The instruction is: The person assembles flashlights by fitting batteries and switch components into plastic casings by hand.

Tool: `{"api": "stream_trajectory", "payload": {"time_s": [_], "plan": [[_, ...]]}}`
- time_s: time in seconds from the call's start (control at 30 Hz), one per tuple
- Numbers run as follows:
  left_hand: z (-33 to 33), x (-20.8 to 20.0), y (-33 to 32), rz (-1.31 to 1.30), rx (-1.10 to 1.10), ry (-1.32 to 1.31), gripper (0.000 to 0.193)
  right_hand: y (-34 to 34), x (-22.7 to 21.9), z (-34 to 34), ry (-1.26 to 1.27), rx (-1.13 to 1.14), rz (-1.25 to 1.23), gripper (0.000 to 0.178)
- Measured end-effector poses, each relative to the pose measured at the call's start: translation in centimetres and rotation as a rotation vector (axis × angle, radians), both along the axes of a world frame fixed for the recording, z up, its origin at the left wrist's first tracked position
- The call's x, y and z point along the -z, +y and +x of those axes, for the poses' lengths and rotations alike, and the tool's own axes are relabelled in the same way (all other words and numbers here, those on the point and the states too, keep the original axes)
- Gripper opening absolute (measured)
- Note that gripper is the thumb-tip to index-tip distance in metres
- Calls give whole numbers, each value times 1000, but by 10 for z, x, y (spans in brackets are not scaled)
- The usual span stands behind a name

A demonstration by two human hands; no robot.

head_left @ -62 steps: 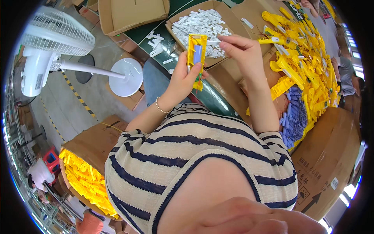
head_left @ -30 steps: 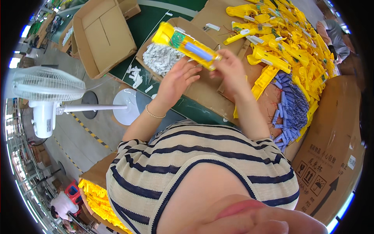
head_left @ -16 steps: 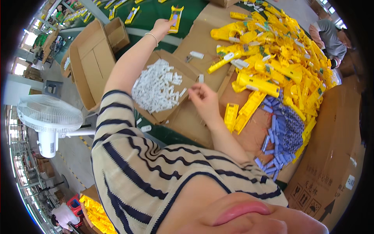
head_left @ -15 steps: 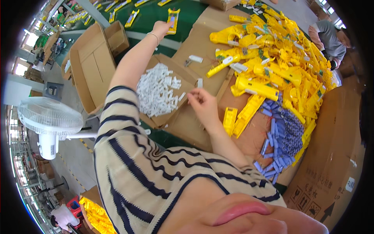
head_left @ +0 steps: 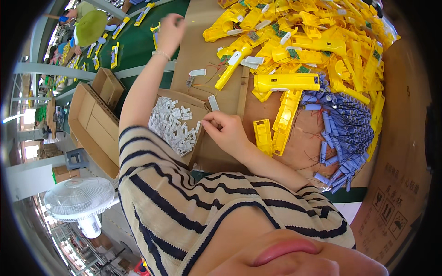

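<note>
My left hand (head_left: 172, 34), a bracelet at its wrist, is over the border between the green conveyor (head_left: 138, 43) and the cardboard sheet. Its curled fingers are smeared by motion. Just left of it, a yellow housing with a blue cell (head_left: 155, 37) lies on the conveyor, partly behind the hand. My right hand (head_left: 225, 131) is closed, thumb and fingertips together at the rim of a shallow carton (head_left: 197, 146) of small white plastic parts (head_left: 172, 122). Whether anything is between those fingertips is hidden. A loose white piece (head_left: 212, 103) lies just beyond them.
Yellow plastic housings (head_left: 317, 41) are heaped at the far right, beside a pile of wired blue cells (head_left: 343, 126). Two open housings (head_left: 286, 122) lie right of my right hand. A tall carton (head_left: 391, 184) stands at right, an empty box (head_left: 94, 129) and fan (head_left: 80, 198) at left.
My left hand has come away from the yellow housing it touched, which now lies on the conveyor. My right hand stays closed by the carton rim. The whole view has shifted.
</note>
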State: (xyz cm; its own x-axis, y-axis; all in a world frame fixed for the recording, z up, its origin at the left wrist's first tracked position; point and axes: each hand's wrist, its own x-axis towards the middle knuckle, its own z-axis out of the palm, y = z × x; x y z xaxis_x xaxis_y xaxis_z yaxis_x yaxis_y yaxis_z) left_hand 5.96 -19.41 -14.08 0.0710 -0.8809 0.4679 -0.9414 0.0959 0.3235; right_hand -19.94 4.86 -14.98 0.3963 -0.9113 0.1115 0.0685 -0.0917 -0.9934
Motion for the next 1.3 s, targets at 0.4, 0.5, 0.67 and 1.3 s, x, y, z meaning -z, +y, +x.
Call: {"api": "stream_trajectory", "payload": {"time_s": [0.4, 0.5, 0.67, 1.3], "plan": [[-94, -18, 146, 468, 371, -218, 57, 8, 7, 6, 0, 20, -22, 12], [-82, -72, 176, 266, 371, -41, 42, 11, 13, 12, -85, 182, -66, 13], [-73, -120, 225, 377, 162, 545, 28, 11, -8, 5, 102, 586, -562, 42], [-105, -98, 316, 200, 720, 1235, 42, 28, -70, -26, -460, -738, 388, 41]]}}
